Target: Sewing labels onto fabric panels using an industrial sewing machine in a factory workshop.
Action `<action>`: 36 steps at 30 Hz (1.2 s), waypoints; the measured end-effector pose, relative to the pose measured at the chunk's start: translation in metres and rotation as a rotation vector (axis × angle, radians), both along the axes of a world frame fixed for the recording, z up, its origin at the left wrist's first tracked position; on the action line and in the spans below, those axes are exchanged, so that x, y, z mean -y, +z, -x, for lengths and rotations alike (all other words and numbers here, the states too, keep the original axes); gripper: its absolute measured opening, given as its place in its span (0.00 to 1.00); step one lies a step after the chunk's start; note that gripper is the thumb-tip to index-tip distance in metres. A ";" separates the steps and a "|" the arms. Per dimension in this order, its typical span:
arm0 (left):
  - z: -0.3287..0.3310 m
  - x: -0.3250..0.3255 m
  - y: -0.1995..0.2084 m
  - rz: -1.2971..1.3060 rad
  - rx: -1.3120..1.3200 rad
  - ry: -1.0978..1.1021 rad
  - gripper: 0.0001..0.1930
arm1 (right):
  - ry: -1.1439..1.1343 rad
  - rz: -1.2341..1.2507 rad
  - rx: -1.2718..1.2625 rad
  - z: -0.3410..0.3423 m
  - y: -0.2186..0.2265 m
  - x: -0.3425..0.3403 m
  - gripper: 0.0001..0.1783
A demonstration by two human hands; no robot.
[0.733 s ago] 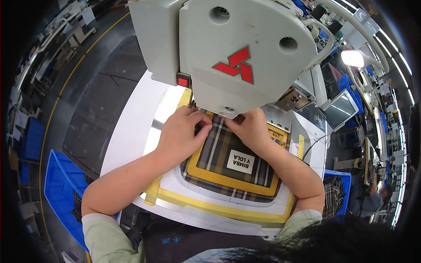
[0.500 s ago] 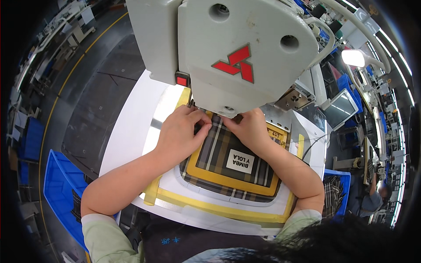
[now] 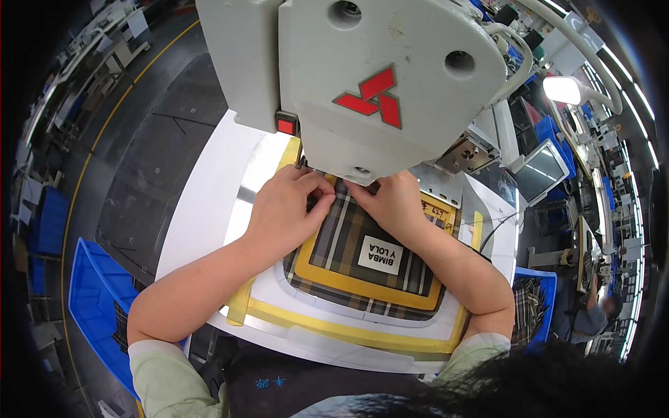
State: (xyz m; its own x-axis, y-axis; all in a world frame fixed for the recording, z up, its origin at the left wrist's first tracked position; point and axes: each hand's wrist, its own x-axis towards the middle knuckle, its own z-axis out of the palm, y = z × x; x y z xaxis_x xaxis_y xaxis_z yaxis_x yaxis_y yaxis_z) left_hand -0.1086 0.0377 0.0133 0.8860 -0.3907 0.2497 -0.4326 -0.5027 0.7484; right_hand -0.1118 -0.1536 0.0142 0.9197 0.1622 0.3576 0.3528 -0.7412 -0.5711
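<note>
While the left hand [image 3: 282, 205], fingertips together, and right hand [image 3: 391, 203], grip unclear, work mid-frame, the plaid fabric [image 3: 340, 242] should lie flat.

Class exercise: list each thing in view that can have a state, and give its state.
Plaid fabric: spread out, under the yellow frame
White label: upside down in view
Left hand: fingers bent, at the fabric
Right hand: fingers bent, fingertips partly hidden
Machine head: above the fabric; running or stopped, cannot tell
Lamp: lit
Right blue bin: holding plaid pieces
</note>
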 end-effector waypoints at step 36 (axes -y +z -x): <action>-0.004 0.006 -0.005 -0.018 0.013 0.002 0.04 | -1.131 0.164 0.026 0.093 -0.001 0.341 0.16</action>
